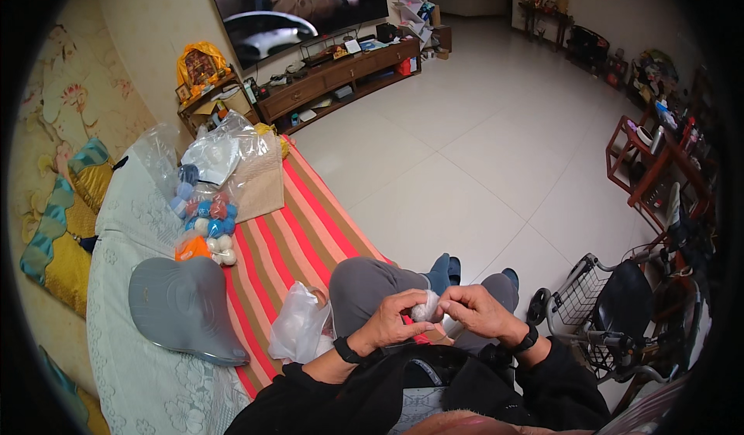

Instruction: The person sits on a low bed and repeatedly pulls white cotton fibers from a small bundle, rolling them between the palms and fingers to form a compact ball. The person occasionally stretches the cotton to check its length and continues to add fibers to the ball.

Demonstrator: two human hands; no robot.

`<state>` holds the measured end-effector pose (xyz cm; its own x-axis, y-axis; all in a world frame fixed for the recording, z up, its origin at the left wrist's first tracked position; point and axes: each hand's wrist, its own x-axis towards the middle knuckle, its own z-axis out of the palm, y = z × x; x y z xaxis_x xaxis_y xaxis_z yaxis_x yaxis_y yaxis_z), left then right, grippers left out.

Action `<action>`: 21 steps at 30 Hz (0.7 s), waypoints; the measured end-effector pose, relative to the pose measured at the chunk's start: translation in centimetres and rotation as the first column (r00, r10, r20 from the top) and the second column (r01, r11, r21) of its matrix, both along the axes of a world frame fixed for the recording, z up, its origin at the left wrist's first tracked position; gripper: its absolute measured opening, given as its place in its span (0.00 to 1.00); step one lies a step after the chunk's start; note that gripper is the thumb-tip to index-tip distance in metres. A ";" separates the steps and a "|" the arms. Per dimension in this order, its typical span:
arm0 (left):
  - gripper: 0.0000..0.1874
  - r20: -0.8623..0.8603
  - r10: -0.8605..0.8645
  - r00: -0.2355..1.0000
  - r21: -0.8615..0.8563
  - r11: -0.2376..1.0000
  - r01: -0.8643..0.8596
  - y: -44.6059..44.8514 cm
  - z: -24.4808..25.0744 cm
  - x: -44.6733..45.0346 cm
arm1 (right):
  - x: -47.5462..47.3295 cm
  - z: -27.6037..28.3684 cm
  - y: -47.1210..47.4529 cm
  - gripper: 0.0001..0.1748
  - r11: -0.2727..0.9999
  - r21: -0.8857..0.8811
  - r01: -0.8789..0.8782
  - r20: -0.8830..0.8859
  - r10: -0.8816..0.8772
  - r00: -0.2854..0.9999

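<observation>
My left hand [396, 317] holds a small whitish-grey ball of yarn [426, 309] between thumb and fingers, above my lap. At the ball's right edge, the thumb and finger of my right hand [480, 312] pinch the yarn. Any single strand there is too fine to make out. Beside my thigh on the seat sits a translucent white plastic bag [297, 326], its contents mostly hidden. Farther off on the striped cover lie several cream yarn balls [222, 250] and several blue and rust-coloured ones [216, 217], some in clear plastic packaging.
Left of me a grey cushion [174, 304] rests on the couch with its striped cover [308, 220]. A wheeled walker with a wire basket [581, 298] stands at my right. Ahead are a wooden TV cabinet [325, 89] and a television [302, 5] that is on.
</observation>
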<state>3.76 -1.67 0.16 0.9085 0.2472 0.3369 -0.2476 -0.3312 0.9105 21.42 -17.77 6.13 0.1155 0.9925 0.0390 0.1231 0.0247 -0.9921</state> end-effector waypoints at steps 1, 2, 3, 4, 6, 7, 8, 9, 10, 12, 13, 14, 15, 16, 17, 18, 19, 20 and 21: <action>0.23 -0.009 -0.023 1.000 -0.011 1.000 0.023 0.0 -0.2 0.0 | 0.5 -0.2 0.1 0.12 0.999 -0.032 0.007 0.002 -0.007 1.000; 0.23 -0.028 -0.056 0.998 -0.078 0.996 0.053 -0.2 -0.4 0.0 | 0.7 -0.5 0.3 0.13 0.998 -0.053 0.032 0.019 -0.031 0.999; 0.22 -0.042 -0.090 0.995 -0.145 0.986 0.083 -0.3 -0.6 0.0 | 0.9 -1.0 0.3 0.12 0.998 -0.051 0.046 0.018 -0.045 0.999; 0.22 -0.051 -0.125 0.991 -0.210 0.971 0.112 -0.3 -0.6 0.0 | 1.0 -1.5 0.5 0.12 0.996 -0.035 0.078 0.037 -0.077 0.996; 0.21 -0.030 -0.215 0.976 -0.386 0.903 0.187 -0.4 -0.6 -0.1 | 1.2 -2.8 0.8 0.12 0.994 0.002 0.106 0.091 -0.105 0.990; 0.20 -0.014 -0.262 0.965 -0.471 0.853 0.225 -0.4 -0.5 -0.2 | 1.2 -3.5 0.9 0.12 0.994 -0.023 0.109 0.046 -0.107 0.993; 0.21 0.004 -0.285 0.959 -0.515 0.821 0.246 -0.4 -0.4 -0.3 | 1.1 -4.3 1.0 0.13 0.993 -0.035 0.109 0.011 -0.109 0.994; 0.21 0.022 -0.309 0.951 -0.558 0.785 0.268 -0.4 -0.2 -0.4 | 0.9 -5.0 1.1 0.13 0.993 -0.047 0.109 -0.024 -0.111 0.994; 0.21 0.033 -0.333 0.942 -0.602 0.746 0.285 -0.3 -0.1 -0.4 | 0.8 -5.7 1.1 0.13 0.993 -0.049 0.109 -0.037 -0.111 0.993; 0.22 0.037 -0.330 0.943 -0.615 0.736 0.282 -0.3 0.2 -0.5 | 0.1 -6.9 1.0 0.13 0.991 -0.068 0.118 -0.062 -0.123 0.990; 0.22 0.043 -0.327 0.944 -0.624 0.729 0.281 -0.2 0.3 -0.5 | -0.3 -7.3 0.9 0.13 0.993 -0.065 0.101 -0.112 -0.108 0.988; 0.25 0.057 -0.328 0.943 -0.669 0.689 0.280 -0.3 0.3 -0.5 | -0.7 -7.6 1.0 0.13 0.994 -0.069 0.089 -0.149 -0.099 0.984; 0.25 0.038 -0.289 0.957 -0.650 0.720 0.243 -0.2 0.3 -0.4 | -1.0 -7.8 1.0 0.13 0.995 -0.071 0.076 -0.183 -0.088 0.979; 0.25 0.039 -0.254 0.966 -0.631 0.743 0.221 -0.2 0.3 -0.3 | -1.3 -7.8 1.0 0.12 0.995 -0.058 0.084 -0.130 -0.091 0.987; 0.25 0.043 -0.216 0.975 -0.612 0.766 0.197 -0.2 0.3 -0.2 | -1.7 -7.8 1.0 0.11 0.995 -0.044 0.090 -0.076 -0.094 0.993; 0.24 0.046 -0.191 0.981 -0.590 0.787 0.181 -0.2 0.3 -0.1 | -2.0 -7.7 0.9 0.10 0.995 -0.031 0.095 -0.020 -0.096 0.995; 0.24 0.050 -0.165 0.985 -0.569 0.806 0.164 -0.2 0.3 0.0 | -2.2 -7.4 1.0 0.10 0.989 -0.099 0.109 0.058 -0.104 0.993; 0.24 0.055 -0.132 0.990 -0.553 0.822 0.140 -0.2 0.3 0.0 | -2.4 -7.1 0.8 0.08 0.993 0.012 0.121 0.113 -0.122 0.986; 0.24 0.063 -0.120 0.991 -0.542 0.829 0.135 -0.1 0.3 0.1 | -2.4 -6.7 0.6 0.08 0.992 0.071 0.106 0.195 -0.118 0.974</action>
<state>3.90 -1.76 0.45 0.9377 0.2802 0.2056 -0.2785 0.2518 0.9268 18.99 -17.19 -0.54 0.2102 0.9688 0.1312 0.3225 0.0580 -0.9448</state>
